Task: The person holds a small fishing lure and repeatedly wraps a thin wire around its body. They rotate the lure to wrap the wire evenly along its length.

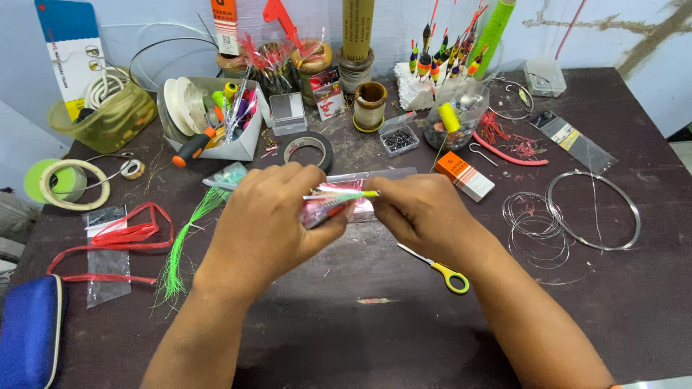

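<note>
My left hand point(270, 220) and my right hand point(425, 216) meet over the middle of a dark table point(360, 338). Between them I hold a small fishing lure point(339, 200) with shiny pink and green tinsel strands and a thin yellow-green tip. The left hand's fingers wrap the lure's pink body. My right hand pinches the strands at its right end. A clear plastic sleeve point(375, 176) lies just behind my fingers.
Yellow-handled scissors point(443, 270) lie below my right hand. Wire coils point(591, 212) lie at right, an orange box point(465, 175) behind. Green tinsel point(184, 248), red cord point(119, 238) and a blue case point(29, 331) sit at left. Floats, spools and boxes crowd the back.
</note>
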